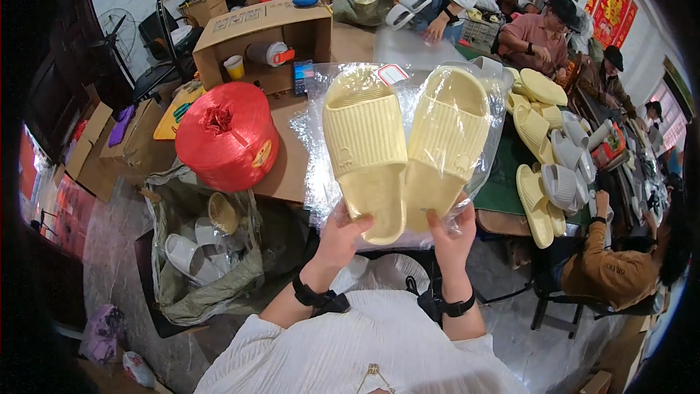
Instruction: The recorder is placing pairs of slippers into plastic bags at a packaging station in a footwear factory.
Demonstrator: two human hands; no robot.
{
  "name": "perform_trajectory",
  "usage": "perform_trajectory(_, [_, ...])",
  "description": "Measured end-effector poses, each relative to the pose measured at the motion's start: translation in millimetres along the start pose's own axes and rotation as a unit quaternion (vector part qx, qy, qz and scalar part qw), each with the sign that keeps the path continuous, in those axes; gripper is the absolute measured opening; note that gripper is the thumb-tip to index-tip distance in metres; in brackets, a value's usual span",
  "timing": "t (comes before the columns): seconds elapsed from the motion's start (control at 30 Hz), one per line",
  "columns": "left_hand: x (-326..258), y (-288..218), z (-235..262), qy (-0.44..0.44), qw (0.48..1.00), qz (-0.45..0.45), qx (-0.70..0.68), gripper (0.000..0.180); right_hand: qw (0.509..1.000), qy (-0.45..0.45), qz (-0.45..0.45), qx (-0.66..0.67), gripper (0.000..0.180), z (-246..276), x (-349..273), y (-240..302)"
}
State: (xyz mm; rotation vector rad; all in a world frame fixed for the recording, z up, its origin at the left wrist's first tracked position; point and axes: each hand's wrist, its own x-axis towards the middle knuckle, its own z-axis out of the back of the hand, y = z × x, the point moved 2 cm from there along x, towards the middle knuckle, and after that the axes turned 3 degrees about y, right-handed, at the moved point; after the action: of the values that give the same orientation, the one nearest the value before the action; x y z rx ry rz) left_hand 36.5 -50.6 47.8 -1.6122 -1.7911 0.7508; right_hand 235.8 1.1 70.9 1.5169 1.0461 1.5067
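My left hand: gripping the heel of the left slipper through the clear bag.
My right hand: pinching the bag's lower edge under the right slipper.
Slippers: a pale yellow pair, side by side in the bag, held up over the worktop's near edge.
Red twine spool: on the worktop's left corner.
Cardboard box: at the far left, open toward me.
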Motion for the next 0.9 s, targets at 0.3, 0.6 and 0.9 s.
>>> perform_trajectory(0.3, [-22.1, -1.0, 10.2, -0.002, 0.992, 0.067, 0.108, 0.046, 0.965, 0.234, -0.043, -0.108, 0.062, -15.4, -18.0, -15.6])
perform_trajectory(0.6, [-86.4, -99.6, 101.7, -0.27, 0.871, -0.235, 0.336, 0.042, 0.937, 0.224, -0.034, -0.265, 0.068, 17.2, 11.7, -33.7])
perform_trajectory(0.9, [-219.1, -132.4, 303.3, -0.567, 0.652, -0.31, 0.397, 0.043, 0.933, 0.227, 0.005, -0.278, 0.05, 31.9, 17.6, -77.2])
